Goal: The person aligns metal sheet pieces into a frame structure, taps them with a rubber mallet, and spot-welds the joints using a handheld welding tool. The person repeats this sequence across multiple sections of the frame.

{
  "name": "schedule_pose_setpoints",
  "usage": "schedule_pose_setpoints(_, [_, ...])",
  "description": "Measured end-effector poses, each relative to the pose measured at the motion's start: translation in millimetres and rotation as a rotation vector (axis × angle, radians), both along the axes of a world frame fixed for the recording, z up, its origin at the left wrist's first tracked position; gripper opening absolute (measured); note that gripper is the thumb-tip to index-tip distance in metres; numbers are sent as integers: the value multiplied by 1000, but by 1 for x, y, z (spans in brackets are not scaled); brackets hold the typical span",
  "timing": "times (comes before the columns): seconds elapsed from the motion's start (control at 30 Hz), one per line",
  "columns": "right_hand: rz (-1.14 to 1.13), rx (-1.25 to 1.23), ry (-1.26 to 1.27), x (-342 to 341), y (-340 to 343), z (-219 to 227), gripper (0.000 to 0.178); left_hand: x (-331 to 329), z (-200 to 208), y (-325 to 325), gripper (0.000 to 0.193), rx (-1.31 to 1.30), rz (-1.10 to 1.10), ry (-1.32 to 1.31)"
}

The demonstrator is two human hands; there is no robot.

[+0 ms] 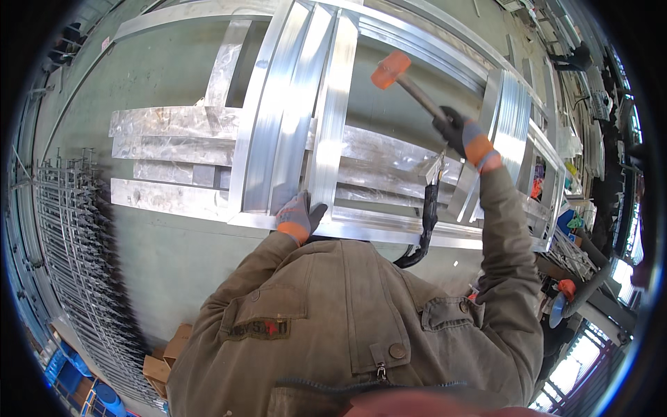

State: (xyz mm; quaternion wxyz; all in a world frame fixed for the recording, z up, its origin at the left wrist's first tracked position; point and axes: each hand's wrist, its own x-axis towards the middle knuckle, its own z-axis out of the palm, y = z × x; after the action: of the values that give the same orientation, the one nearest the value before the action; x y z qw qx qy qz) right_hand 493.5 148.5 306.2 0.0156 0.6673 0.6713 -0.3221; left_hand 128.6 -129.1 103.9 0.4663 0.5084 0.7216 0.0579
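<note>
My right hand point(461, 133), in a dark glove with an orange cuff, grips the wooden handle of a mallet point(391, 69) with an orange head. The mallet is raised over the right part of a large aluminium frame point(396, 234). My left hand point(300, 214), gloved in grey and orange, rests at the frame's near edge, at the lower end of an aluminium profile point(333, 125). Its thumb is spread away from the fingers. More long profiles point(286, 111) lie side by side across the frame, just left of that one. Under my right hand, a welding torch point(429, 208) with a black cable hangs at the near edge.
Broad metal bars point(174, 124) run beneath the frame from left to right. A ribbed stack of profiles point(513, 118) lies at its right end. At left stands a dense row of metal racks point(76, 257). Cardboard boxes point(167, 354) sit at lower left.
</note>
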Motion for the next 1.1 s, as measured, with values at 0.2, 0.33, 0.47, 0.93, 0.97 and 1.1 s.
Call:
schedule_pose_setpoints(0.2, [471,232,-520,-7,120,-2,40,11,-14,-4,70,-15,58,-19])
schedule_pose_setpoints(0.33, [625,146,-513,-27,172,-9,37,11,-25,-9,68,14,53,-5])
schedule_pose_setpoints(0.47, [747,-100,-539,-50,218,-19,33,13,-33,-11,69,50,42,32])
schedule_pose_setpoints(0.93, [621,-349,-481,-91,311,-30,43,12,-37,-10,64,68,102,21])
schedule_pose_setpoints(0.97, [624,-340,-523,-92,313,-26,42,12,-35,-9,64,41,89,21])
schedule_pose_setpoints(1.1, [501,-162,-490,-96,330,-16,37,12,-33,-9,68,46,84,40])
